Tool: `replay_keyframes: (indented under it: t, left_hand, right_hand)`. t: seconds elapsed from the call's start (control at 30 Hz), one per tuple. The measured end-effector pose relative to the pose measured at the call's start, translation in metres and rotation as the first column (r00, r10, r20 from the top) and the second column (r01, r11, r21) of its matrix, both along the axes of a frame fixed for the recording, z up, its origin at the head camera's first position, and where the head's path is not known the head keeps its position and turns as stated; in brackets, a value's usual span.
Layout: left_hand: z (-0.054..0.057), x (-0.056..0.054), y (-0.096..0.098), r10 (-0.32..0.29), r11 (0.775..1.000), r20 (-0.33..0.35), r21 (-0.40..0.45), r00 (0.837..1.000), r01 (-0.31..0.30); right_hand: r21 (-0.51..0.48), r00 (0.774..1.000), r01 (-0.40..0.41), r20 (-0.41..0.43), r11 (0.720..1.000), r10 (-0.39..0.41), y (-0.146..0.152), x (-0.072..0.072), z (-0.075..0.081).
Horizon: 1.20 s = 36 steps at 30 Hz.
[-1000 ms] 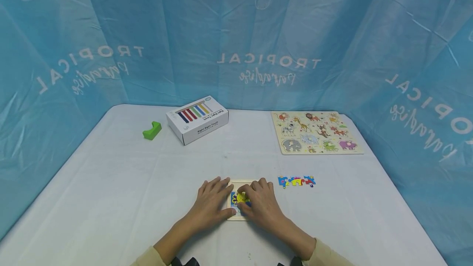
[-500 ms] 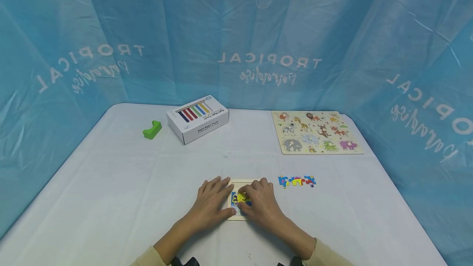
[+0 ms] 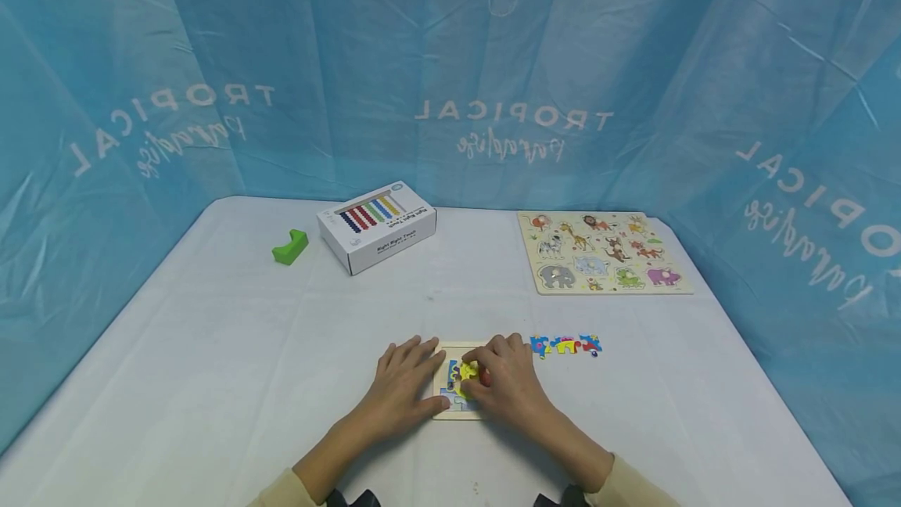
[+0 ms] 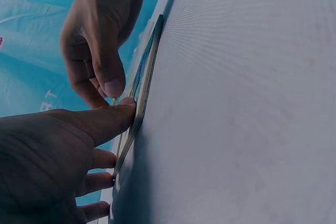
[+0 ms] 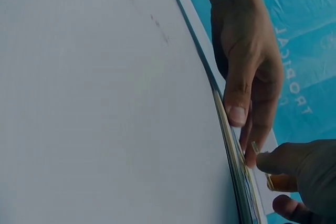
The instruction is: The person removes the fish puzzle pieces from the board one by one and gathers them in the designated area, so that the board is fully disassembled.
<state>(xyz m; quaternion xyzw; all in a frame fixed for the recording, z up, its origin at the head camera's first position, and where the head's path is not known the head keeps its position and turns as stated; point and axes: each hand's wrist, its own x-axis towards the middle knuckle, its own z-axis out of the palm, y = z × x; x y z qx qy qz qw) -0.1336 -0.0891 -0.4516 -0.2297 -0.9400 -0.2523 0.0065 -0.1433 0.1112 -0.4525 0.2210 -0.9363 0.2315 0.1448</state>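
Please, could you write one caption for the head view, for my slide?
The left hand touches a puzzle tray while the right hand pinches a yellow piece over it.

In the head view, the right hand [image 3: 512,388] covers the right part of the small, rectangular, pale wooden puzzle tray [image 3: 459,345] and some of the flat yellow puzzle piece [image 3: 467,371] in its fingers. Both beige cloth sleeves [image 3: 629,485] are cut off by the bottom edge. The smallest print on the white cardboard box [image 3: 373,227] is unreadable. The left wrist view shows the tray nearly edge-on, its picture indistinct.
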Motion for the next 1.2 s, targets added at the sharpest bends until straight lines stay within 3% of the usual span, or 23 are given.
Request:
replay_keyframes:
  t: [0.47, 0.97, 1.2]
  left_hand:
    - [0.002, 0.001, 0.001, 0.007, 1.000, 0.020, 0.020, 1.000, -0.008]
    - [0.002, 0.001, 0.002, 0.014, 0.999, 0.013, 0.032, 1.000, -0.015]
    - [0.002, 0.001, 0.002, 0.011, 0.999, 0.017, 0.037, 1.000, -0.012]
  right_hand:
    - [-0.013, 0.999, 0.044, -0.013, 0.999, -0.044, 0.031, -0.003, 0.010]
    - [0.010, 0.993, 0.117, -0.028, 0.993, -0.116, 0.076, -0.005, 0.006]
    - [0.027, 0.990, 0.126, -0.072, 0.992, -0.124, 0.094, -0.005, 0.001]
